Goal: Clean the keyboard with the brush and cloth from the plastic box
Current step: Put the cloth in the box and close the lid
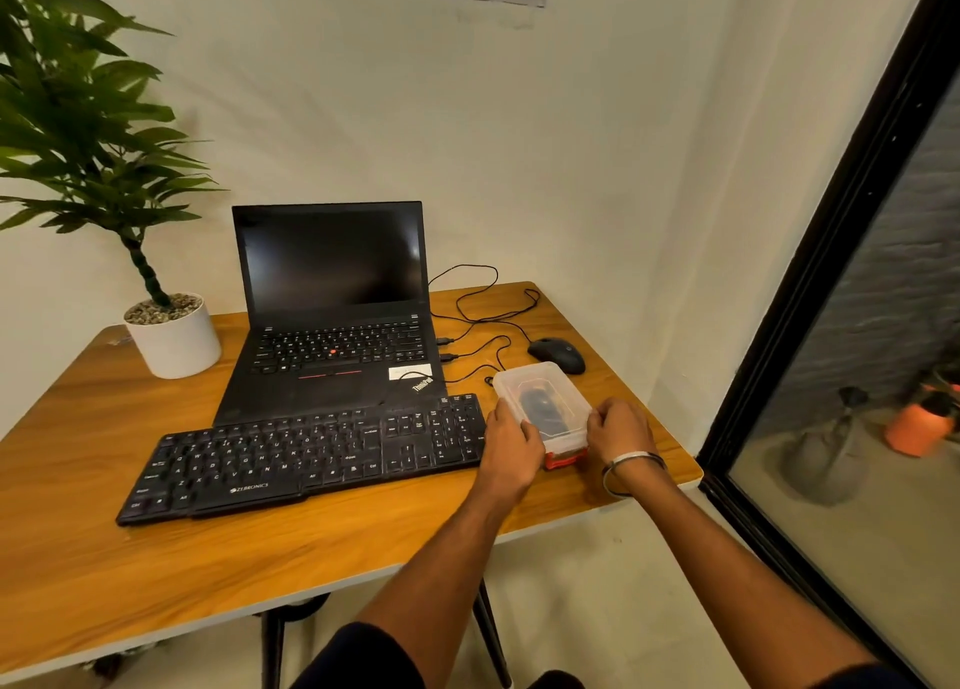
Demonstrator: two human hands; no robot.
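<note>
Both hands clamp the box [543, 402] from opposite sides: the left hand [511, 441] wraps its left edge, the right hand [618, 426] its right edge, fingers curled against the clear lid. Something dark lies inside, between the two palms, probably the brush or cloth, though the lid blurs it too much to say which. A red part shows at the box's near end, just below the thumbs.

The step in hand looks like opening the box. To do it well, one hand should pin the base down while the other peels the lid up from a corner, so the contents do not spill toward the desk [156, 574] edge, which runs close under the right wrist.

Just left of the grip, touching or nearly touching the left hand, lies the keyboard [301, 459], not yet cleaned. Beyond the grip sits the mouse [558, 354], its cable looping near the box's far end. Farther left stands the laptop [332, 314].
</note>
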